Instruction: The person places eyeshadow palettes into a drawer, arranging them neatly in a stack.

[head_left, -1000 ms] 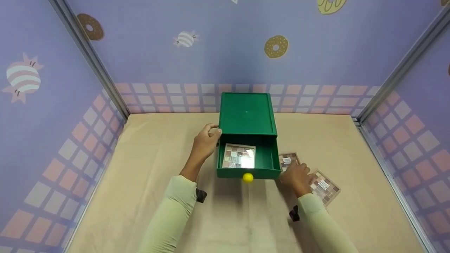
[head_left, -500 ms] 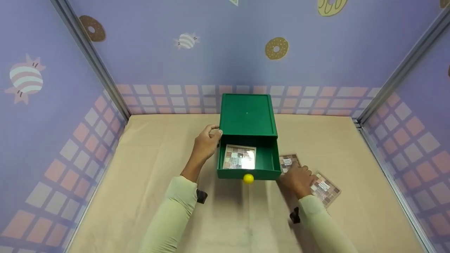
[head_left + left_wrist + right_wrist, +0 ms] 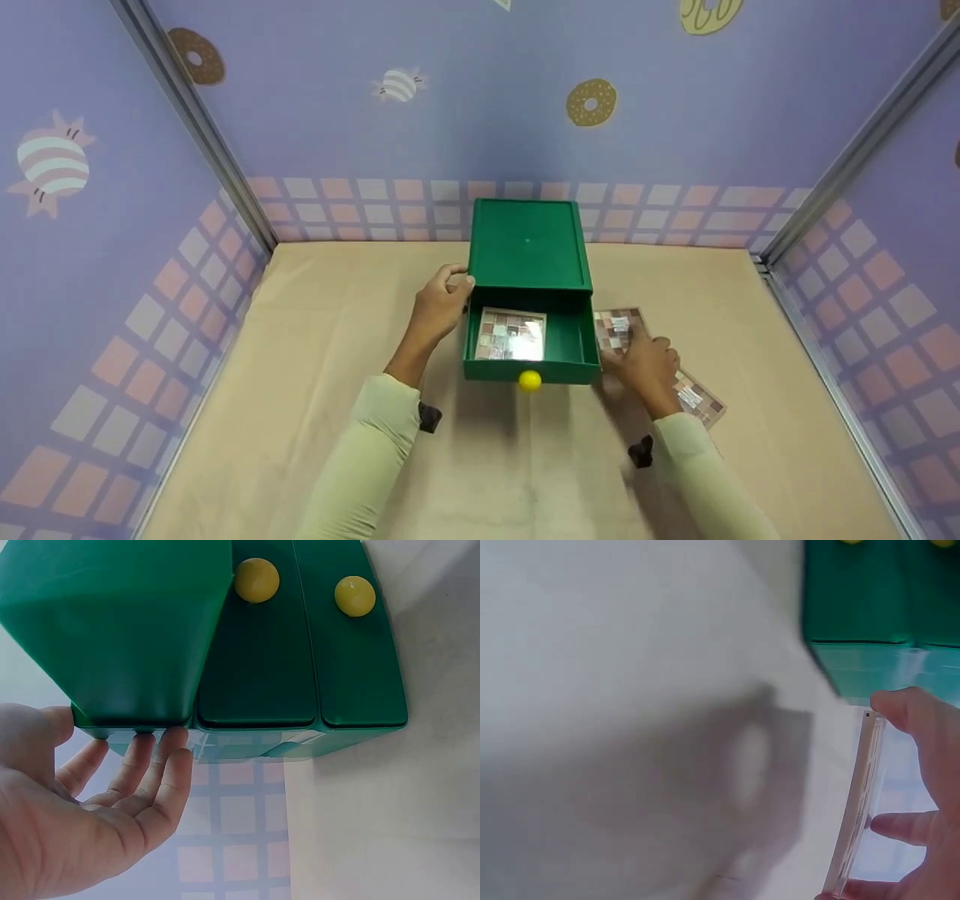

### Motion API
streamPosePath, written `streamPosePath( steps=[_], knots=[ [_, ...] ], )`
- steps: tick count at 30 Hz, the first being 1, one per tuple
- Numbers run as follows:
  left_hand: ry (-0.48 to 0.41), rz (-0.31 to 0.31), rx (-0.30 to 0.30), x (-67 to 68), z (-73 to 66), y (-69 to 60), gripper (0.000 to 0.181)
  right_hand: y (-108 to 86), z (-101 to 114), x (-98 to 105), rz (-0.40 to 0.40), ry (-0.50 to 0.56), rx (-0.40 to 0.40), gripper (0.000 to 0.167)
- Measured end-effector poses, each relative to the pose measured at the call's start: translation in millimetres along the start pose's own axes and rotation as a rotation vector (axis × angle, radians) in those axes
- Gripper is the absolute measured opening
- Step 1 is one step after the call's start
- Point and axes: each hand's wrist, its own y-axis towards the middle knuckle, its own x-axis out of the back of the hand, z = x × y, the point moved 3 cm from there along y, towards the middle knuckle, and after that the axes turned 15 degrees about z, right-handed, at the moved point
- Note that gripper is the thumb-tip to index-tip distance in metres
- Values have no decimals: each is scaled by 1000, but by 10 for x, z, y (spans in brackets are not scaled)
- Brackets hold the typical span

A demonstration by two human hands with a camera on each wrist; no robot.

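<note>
A green drawer cabinet (image 3: 527,247) stands at the centre with its top drawer (image 3: 487,370) pulled out. Inside the drawer, at its left, lies a square clear-topped eyeshadow palette (image 3: 495,337). My left hand (image 3: 439,304) rests against the cabinet's left side, fingers (image 3: 172,772) touching the side and thumb near the top edge. To the right of the drawer, my right hand (image 3: 649,367) grips a second eyeshadow palette (image 3: 855,802) between thumb and fingers, tilted and raised over the table. A third palette (image 3: 701,401) lies on the table, partly hidden behind that hand.
Two lower drawers (image 3: 259,667) are closed, each with a yellow knob (image 3: 355,596). Another yellow knob (image 3: 529,381) sticks out from the pulled-out drawer. Beige cloth (image 3: 345,315) covers the table. Patterned walls (image 3: 480,112) stand behind and on both sides.
My right hand has lifted the palette and shifted slightly to the right and away from me. The left hand and the cabinet stay put.
</note>
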Motion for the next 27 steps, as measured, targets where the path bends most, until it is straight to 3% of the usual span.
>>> streamPosePath(
  steps=[4, 9, 17, 22, 27],
  knots=[
    [0, 0, -8, 9, -4, -12, 42, -65, 103, 256, -46, 28, 68, 87],
    [4, -8, -12, 21, 3, -19, 42, -162, 262, 549, -73, 68, 109, 93],
    [15, -10, -10, 9, 12, -11, 42, -361, 520, 865, -148, 137, 173, 90],
    [9, -12, -9, 0, 13, -3, 42, -488, 701, 984, -166, 119, 286, 86],
    [9, -8, -5, -7, -3, -1, 42, -610, 888, 1036, -88, 60, 446, 86]
  ],
)
